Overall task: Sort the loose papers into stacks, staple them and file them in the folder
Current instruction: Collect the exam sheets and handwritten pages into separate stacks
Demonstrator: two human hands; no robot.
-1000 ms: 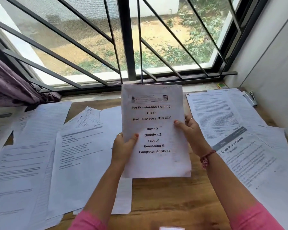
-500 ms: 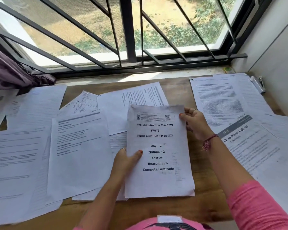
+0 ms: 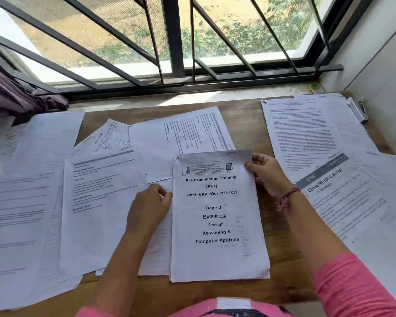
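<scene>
A stack of papers (image 3: pixel 217 225) with the cover "Pre Examination Training" lies flat on the wooden table (image 3: pixel 245 124), right in front of me. My right hand (image 3: pixel 266 173) grips the stack's top right corner, thumb on the cover and fingers behind it. My left hand (image 3: pixel 150 207) sits at the stack's left edge, its curled fingertips against that edge; whether they hold the stack is hidden. Loose printed sheets (image 3: pixel 96 202) lie spread to the left, and more sheets (image 3: pixel 306 138) to the right.
A small pale stapler-like tool (image 3: pixel 358 109) lies at the back right by the wall. A "Close Mirror Cabinet" sheet (image 3: pixel 343 202) is on the right. A barred window runs along the table's far side, with purple cloth (image 3: pixel 14 97) at its left.
The stack came down from upright in front of the window to flat on the table. My left thumb slid off the cover to the left edge, and my right hand moved up to the top corner.
</scene>
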